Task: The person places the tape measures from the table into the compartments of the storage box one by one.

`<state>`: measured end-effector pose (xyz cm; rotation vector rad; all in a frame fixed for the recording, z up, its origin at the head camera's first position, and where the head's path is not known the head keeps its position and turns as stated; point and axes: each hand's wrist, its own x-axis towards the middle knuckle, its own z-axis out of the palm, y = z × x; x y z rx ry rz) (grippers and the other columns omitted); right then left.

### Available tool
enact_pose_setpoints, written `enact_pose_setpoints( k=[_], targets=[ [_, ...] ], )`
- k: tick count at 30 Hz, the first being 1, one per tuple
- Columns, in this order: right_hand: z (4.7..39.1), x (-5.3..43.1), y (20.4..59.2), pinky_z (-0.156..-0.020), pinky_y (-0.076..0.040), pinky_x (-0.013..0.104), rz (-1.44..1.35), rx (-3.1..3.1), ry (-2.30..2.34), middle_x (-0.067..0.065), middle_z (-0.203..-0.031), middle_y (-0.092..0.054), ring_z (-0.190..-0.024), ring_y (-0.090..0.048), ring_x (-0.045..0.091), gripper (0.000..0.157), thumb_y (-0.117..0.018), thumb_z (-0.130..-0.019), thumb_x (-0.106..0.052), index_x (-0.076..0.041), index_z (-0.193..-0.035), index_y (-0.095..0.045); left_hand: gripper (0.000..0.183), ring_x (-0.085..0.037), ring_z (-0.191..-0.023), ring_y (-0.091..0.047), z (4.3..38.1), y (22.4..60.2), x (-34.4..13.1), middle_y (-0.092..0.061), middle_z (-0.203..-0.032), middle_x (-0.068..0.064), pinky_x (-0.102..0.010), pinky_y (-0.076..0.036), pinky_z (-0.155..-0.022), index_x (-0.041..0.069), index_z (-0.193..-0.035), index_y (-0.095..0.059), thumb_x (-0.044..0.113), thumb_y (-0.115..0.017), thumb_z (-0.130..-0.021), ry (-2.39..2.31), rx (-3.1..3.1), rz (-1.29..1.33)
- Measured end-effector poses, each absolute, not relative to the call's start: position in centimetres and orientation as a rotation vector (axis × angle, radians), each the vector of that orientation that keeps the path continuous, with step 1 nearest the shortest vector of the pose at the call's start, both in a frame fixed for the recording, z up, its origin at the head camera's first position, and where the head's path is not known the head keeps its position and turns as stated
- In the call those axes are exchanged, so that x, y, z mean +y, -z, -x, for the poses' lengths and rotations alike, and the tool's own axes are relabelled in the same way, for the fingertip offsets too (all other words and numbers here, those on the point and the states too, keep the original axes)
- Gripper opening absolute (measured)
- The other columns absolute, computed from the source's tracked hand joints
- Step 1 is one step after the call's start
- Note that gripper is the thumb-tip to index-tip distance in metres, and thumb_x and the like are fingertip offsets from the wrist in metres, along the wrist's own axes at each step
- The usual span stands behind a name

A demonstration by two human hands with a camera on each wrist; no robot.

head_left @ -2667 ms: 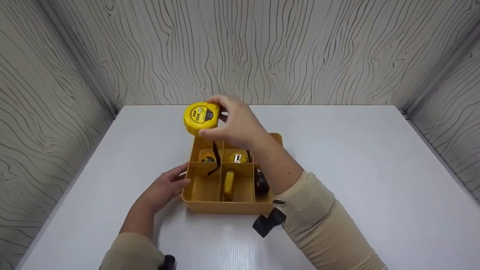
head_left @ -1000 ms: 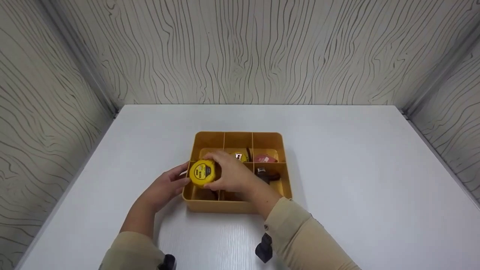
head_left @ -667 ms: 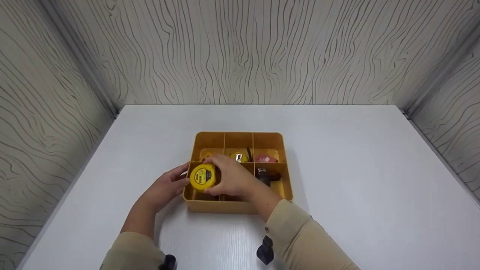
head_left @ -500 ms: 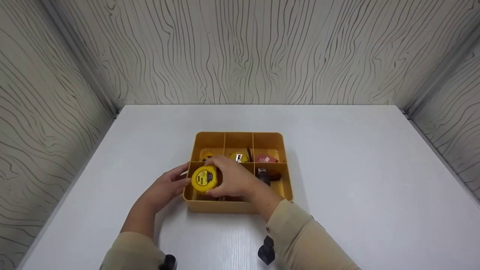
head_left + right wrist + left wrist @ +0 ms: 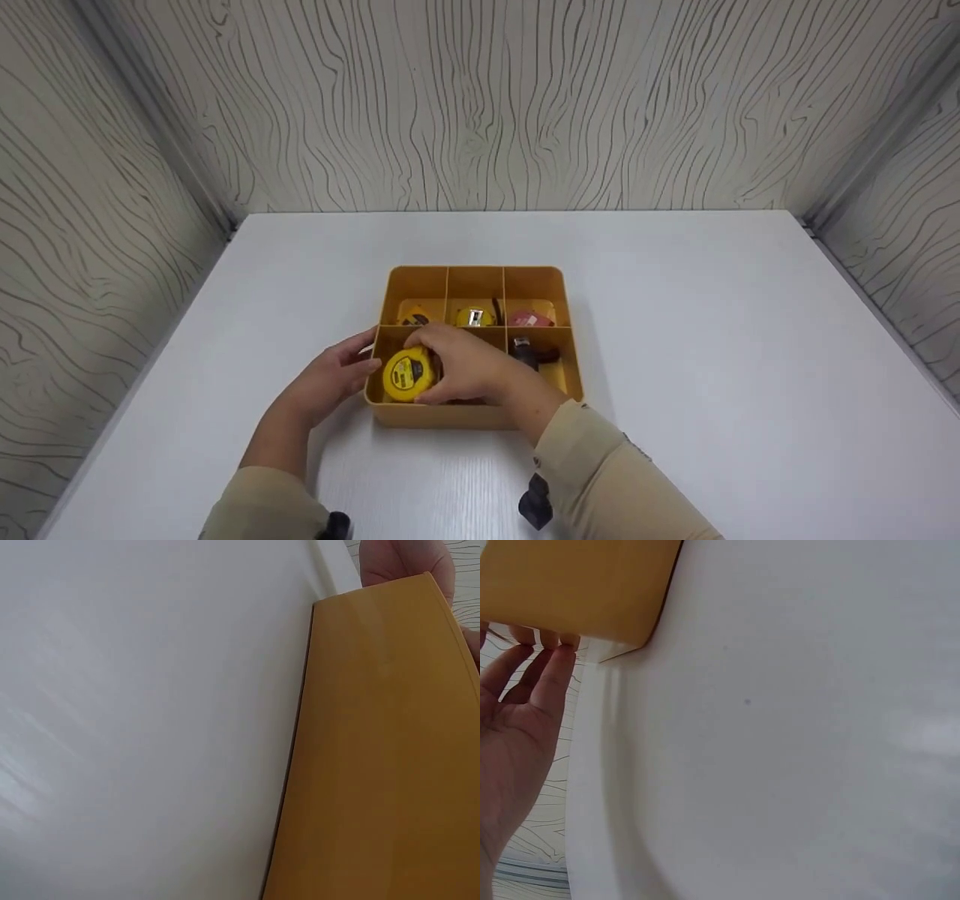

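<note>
My right hand (image 5: pixel 469 367) grips a yellow tape measure (image 5: pixel 408 375), label facing up, with thumb and fingers around its right side. The tape measure sits inside the front-left compartment of a tan divided box (image 5: pixel 450 415). With fingertips against the box's left wall, my left hand (image 5: pixel 330 379) lies outside it; the left wrist view shows the fingers (image 5: pixel 553 679) fairly straight at the box side. The right wrist view mostly shows the box's outer wall (image 5: pixel 375 750). My right hand hides most of the front-middle compartment.
Back compartments hold a yellow-and-black tape measure (image 5: pixel 414 316), a yellow tape measure (image 5: pixel 472 317) with a dark strap, and a pink item (image 5: pixel 531 319). A black tape measure (image 5: pixel 523 352) lies front right. The white table (image 5: pixel 712 360) has wood-patterned walls (image 5: pixel 480 105) behind and beside it.
My right hand has brought the tape measure from above the back of the box down into the front-left compartment, sinking slightly lower in the last half second. The left hand has stayed put.
</note>
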<state>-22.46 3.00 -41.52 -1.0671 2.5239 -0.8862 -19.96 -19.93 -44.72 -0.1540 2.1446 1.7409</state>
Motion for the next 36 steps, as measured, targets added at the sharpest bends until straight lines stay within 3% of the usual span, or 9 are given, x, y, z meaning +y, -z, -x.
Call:
enact_pose_setpoints(
  k=[7, 19, 28, 36],
  targets=[
    [22.6, 3.2, 41.7, -0.099, -0.039, 0.030, 0.968, 2.445, 1.007, -0.013, -0.116, -0.049, -0.108, -0.047, 0.007, 0.060, -0.078, -0.070, -0.035, -0.019, -0.123, -0.053, 0.053, -0.017, -0.129, -0.037, 20.0, 44.7, -19.9, -0.040, -0.139, 0.007, -0.041, -0.036, -0.102, 0.038, -0.133, -0.043, 0.032, -0.064, -0.085, -1.719, 2.163, 0.158],
    [22.5, 3.7, 41.4, -0.101, -0.036, 0.039, 0.819, 2.316, 1.266, -0.011, -0.122, -0.051, -0.116, -0.046, 0.014, 0.062, -0.080, -0.068, -0.030, -0.026, -0.123, -0.053, 0.055, -0.018, -0.129, -0.038, 20.2, 44.8, -19.8, -0.039, -0.139, 0.008, -0.039, -0.038, -0.101, 0.039, -0.133, -0.043, 0.033, -0.065, -0.084, -1.717, 2.171, 0.152],
    [22.9, 4.4, 40.6, -0.101, -0.036, 0.039, 0.839, 2.385, 1.204, -0.014, -0.124, -0.049, -0.116, -0.044, 0.012, 0.054, -0.076, -0.072, -0.037, -0.031, -0.121, -0.054, 0.060, -0.019, -0.130, -0.036, 20.4, 44.7, -19.7, -0.038, -0.141, 0.006, -0.040, -0.037, -0.101, 0.038, -0.136, -0.041, 0.035, -0.067, -0.081, -1.695, 2.171, 0.168],
    [23.4, 5.2, 39.9, -0.102, -0.037, 0.036, 0.967, 2.298, 1.313, -0.010, -0.128, -0.050, -0.119, -0.045, 0.013, 0.063, -0.076, -0.072, -0.037, -0.024, -0.129, -0.050, 0.059, -0.020, -0.131, -0.035, 20.5, 44.4, -19.9, -0.038, -0.141, 0.006, -0.041, -0.036, -0.101, 0.037, -0.135, -0.041, 0.033, -0.067, -0.082, -1.679, 2.164, 0.188]
  ],
)
